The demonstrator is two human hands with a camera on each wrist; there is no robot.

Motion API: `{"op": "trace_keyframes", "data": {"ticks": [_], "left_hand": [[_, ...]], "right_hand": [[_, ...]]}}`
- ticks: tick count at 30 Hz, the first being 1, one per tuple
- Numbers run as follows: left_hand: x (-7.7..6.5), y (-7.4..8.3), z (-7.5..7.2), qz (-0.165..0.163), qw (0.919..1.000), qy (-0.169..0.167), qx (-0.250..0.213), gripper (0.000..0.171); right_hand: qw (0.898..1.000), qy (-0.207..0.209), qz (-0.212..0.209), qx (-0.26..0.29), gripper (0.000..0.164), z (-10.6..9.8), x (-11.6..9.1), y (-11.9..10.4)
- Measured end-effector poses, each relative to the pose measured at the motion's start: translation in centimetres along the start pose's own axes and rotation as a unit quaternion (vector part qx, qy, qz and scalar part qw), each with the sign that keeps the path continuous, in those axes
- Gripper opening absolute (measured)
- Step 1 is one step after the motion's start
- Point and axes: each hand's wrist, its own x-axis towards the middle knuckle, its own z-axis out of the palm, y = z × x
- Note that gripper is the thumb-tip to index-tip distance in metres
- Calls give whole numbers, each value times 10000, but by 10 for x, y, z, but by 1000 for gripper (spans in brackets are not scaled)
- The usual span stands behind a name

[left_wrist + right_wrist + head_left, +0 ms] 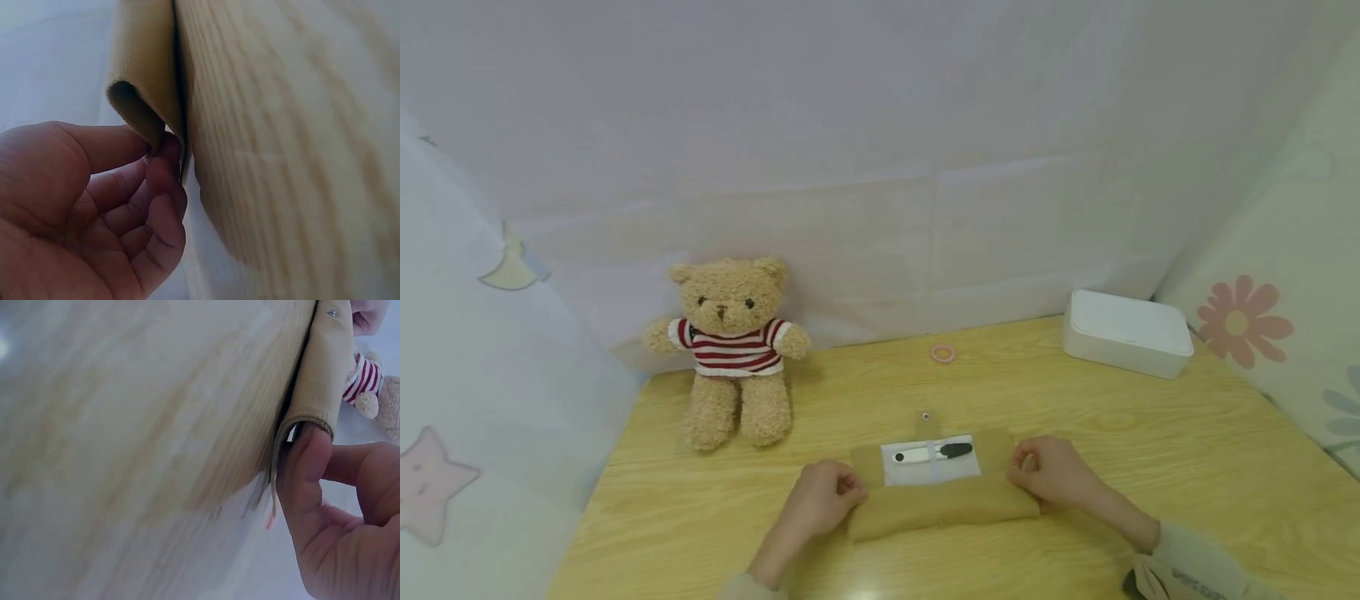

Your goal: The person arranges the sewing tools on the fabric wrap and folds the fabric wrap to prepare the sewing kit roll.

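Note:
A tan fabric sewing-kit-like pouch [943,510] lies on the table with its near part folded over toward the middle. A snap tab [927,425] sticks out at its far side. On its white inner panel [917,476], a strap holds a slim white tool with a black end [957,451]. My left hand [825,498] pinches the fold's left end between thumb and fingers; the left wrist view shows the rolled edge [140,56]. At the right end, my right hand [1051,472] pinches the fold, its thumb and finger at the looped edge in the right wrist view.
A teddy bear [730,354] in a striped shirt sits at the back left against the wall cloth. A pink ring [943,354] lies at the back of the wooden table [865,400]. A white box [1127,333] stands at the back right.

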Motion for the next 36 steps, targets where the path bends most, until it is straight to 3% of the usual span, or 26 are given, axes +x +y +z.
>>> {"op": "trace_keyframes", "data": {"ticks": [3, 11, 15, 17, 20, 23, 25, 31, 36], "left_hand": [[2, 1, 1, 1, 9999, 24, 147, 11], [5, 5, 2, 78, 9998, 50, 173, 12], [5, 7, 5, 219, 9989, 79, 414, 14], [6, 9, 8, 451, 9980, 48, 451, 15], [9, 10, 12, 1107, 9926, 32, 496, 17], [8, 11, 15, 1640, 9851, 2, 526, 21], [6, 10, 15, 1780, 9830, -16, 447, 24], [-6, 4, 7, 1502, 9873, -397, -318, 21], [-10, 2, 7, 1427, 9881, -527, -217, 26]], "right_hand": [[9991, 186, -132, -359, 7, 1, 0, -4], [9975, 300, -204, -609, 16, 0, -3, -5], [9948, 463, -656, -621, 19, 2, -2, -5], [9910, 470, -1118, -570, 20, 4, 0, -5], [9830, 412, -1728, -474, 23, 6, 1, -5], [9798, 285, -1940, -394, 24, 7, 1, -5], [9799, 223, -1949, -365, 23, 6, 0, -5], [9786, 24, -2058, -77, 19, 4, -3, 3], [9811, -341, -1868, 380, 16, -1, -6, 10]]}}
